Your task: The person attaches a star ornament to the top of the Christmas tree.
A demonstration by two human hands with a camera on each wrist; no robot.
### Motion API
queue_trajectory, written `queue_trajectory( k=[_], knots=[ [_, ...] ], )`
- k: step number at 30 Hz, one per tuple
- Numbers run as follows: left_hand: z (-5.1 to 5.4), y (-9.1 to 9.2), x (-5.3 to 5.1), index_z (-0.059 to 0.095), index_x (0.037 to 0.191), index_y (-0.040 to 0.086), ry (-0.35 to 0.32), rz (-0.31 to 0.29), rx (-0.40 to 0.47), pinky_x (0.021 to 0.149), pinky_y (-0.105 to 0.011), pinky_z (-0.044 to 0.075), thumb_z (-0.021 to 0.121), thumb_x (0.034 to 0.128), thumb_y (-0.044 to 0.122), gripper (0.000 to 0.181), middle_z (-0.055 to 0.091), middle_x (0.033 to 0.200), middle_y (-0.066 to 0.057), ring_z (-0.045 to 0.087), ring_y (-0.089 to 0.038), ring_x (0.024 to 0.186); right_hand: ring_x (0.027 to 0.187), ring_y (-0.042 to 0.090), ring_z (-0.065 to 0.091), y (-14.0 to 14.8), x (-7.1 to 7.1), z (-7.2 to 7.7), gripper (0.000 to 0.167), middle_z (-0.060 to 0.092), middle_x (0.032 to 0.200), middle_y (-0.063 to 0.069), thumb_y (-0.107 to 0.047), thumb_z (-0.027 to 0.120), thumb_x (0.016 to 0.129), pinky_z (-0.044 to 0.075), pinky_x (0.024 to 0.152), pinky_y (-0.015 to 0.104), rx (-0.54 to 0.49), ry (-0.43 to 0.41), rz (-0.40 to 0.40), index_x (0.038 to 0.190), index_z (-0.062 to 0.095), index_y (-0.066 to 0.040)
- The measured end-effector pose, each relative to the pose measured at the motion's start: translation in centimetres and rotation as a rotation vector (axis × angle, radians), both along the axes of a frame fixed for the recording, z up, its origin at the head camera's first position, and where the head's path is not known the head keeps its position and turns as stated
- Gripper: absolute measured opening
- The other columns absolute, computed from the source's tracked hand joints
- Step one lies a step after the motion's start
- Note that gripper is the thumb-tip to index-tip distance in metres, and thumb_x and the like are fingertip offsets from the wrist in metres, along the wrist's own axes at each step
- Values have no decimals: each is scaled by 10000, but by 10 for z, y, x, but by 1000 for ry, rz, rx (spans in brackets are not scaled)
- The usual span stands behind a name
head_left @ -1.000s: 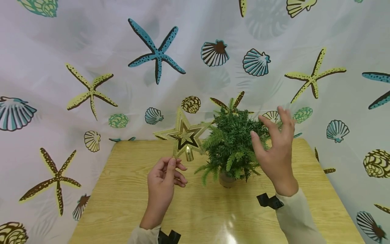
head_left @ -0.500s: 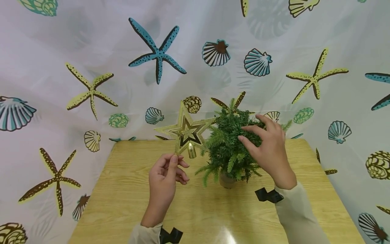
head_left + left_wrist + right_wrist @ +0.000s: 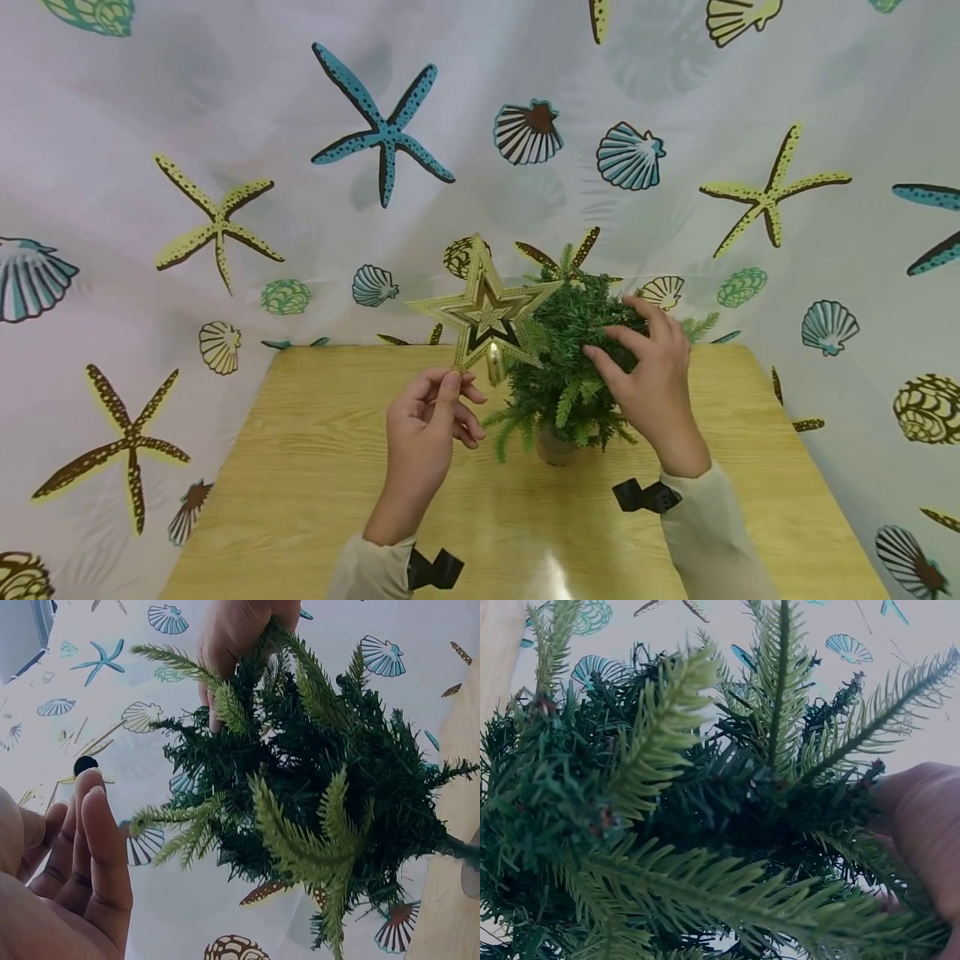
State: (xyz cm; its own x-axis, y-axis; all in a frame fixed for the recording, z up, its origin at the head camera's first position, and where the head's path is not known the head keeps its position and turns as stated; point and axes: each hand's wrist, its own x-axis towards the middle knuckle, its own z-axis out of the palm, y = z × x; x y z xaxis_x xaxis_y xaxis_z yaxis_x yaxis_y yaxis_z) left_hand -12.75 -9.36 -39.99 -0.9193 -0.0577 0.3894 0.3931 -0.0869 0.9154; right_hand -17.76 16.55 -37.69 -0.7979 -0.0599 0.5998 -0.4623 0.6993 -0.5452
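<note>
My left hand (image 3: 427,442) pinches a gold star tree topper (image 3: 487,317) by its lower left point, between thumb and fingertips. The star stands upright, with a short gold socket (image 3: 496,363) at its base. In the left wrist view the socket's dark opening (image 3: 85,766) shows beyond the fingers. A small artificial Christmas tree (image 3: 573,350) stands behind and right of the star, which overlaps it in the head view. My right hand (image 3: 656,375) holds the tree's upper right branches, fingers and thumb curved round the foliage. Branches partly hide that hand in the right wrist view.
The tree's round base (image 3: 555,447) rests on a light wooden table (image 3: 322,467). A white curtain (image 3: 465,75) printed with starfish and shells hangs behind the table and along both sides.
The star has moved right and slightly up with my left hand, now overlapping the tree. My right hand has come left and in, its fingers closing from widely spread to round the branches.
</note>
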Motion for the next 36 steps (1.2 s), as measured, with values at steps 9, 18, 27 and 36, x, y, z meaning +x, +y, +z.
queue_trajectory(
  k=[9,18,27,36],
  knots=[
    [8,10,-5,635,1137,-104,20,-56,14,511,-358,587,512,1111,151,284,690,920,-171,660,-164,567,1366,491,392,0,-1,0,228,508,1490,204,-149,853,881,183,1146,697,-2,13,-16,1009,788,28],
    [11,13,-11,644,1156,-87,29,-58,1,542,-381,602,514,1110,153,277,690,924,-163,670,-174,569,1348,491,414,-1,-1,-1,228,506,1496,191,-158,861,875,190,1147,693,15,1,-33,980,798,34],
    [15,17,-19,652,1136,-120,45,-40,-8,546,-321,580,527,1104,142,291,692,900,-125,652,-160,574,1370,476,415,-1,0,1,259,502,1512,185,-175,871,865,190,1160,679,14,-22,-46,985,804,45],
    [23,24,-22,661,1121,-56,71,-24,35,531,-337,583,524,1108,164,259,685,897,-113,653,-168,568,1348,481,426,0,0,-1,253,502,1512,187,-179,869,868,201,1155,678,12,-22,-51,983,806,38]
  ],
)
